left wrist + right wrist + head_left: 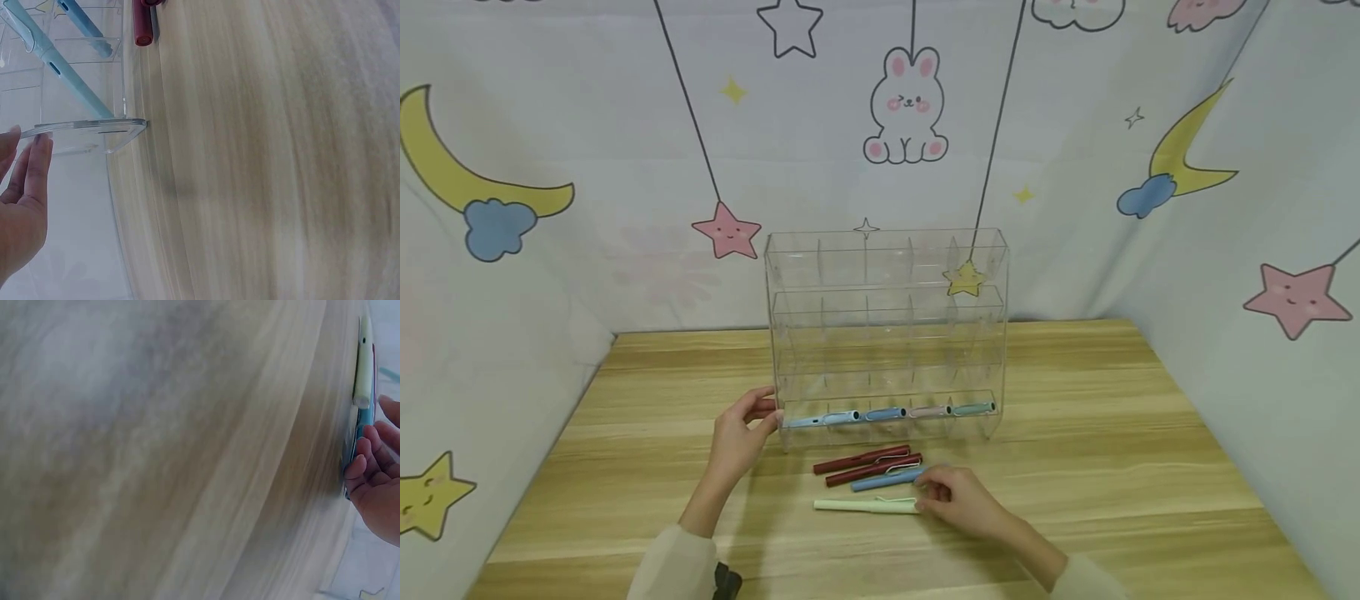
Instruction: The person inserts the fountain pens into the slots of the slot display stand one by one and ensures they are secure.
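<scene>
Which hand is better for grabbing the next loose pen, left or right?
Probably the right hand: it is at the ends of the blue pen and the light green pen. The left hand grips the side of the clear rack, farther from those two pens.

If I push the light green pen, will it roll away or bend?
The light green pen probably won't roll far, since its clip sticks out and could catch on the wood-grain table. It looks stiff: it lies straight. It's likely light, being so slim.
</scene>
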`<state>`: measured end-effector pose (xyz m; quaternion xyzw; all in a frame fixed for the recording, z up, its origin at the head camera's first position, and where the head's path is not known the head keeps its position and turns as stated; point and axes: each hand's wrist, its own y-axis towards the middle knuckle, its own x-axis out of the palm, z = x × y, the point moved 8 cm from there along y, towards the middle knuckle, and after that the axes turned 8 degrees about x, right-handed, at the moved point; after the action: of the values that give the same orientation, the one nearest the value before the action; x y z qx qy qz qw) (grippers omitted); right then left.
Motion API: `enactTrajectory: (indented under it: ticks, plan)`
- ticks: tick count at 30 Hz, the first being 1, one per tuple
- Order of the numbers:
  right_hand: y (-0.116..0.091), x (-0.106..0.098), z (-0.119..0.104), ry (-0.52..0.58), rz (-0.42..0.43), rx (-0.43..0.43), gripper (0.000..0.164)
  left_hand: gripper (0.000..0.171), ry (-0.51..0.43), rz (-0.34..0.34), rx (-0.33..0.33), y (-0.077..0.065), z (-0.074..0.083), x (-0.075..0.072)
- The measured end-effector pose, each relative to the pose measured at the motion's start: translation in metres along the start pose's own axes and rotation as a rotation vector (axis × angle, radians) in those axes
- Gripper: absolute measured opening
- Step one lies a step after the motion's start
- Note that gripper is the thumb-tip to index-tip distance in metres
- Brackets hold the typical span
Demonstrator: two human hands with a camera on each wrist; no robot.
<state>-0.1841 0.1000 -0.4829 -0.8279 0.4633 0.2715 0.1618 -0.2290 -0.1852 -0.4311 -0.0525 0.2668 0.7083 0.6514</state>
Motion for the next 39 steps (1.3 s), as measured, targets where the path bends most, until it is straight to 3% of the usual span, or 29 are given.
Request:
enactTrajectory:
  ticks: [9, 20, 29, 39]
  plan:
    - [0.002, 0.012, -0.004, -0.005, -0.046, 0.009, 0.022, 0.033, 0.011, 0.008, 0.012, 0.001, 0.000, 0.000]
    - [0.003, 0.016, -0.002, -0.093, -0.028, 0.019, 0.014, 0.034, 0.015, -0.003, 0.006, 0.001, 0.000, 0.001]
    - [0.000, 0.013, -0.003, -0.063, -0.012, -0.005, 0.011, 0.034, 0.021, 0.013, 0.002, 0.001, 0.001, 0.000]
    - [-0.004, 0.006, -0.001, -0.004, -0.008, 0.048, 0.015, 0.033, 0.005, 0.011, -0.001, 0.000, 0.005, -0.001]
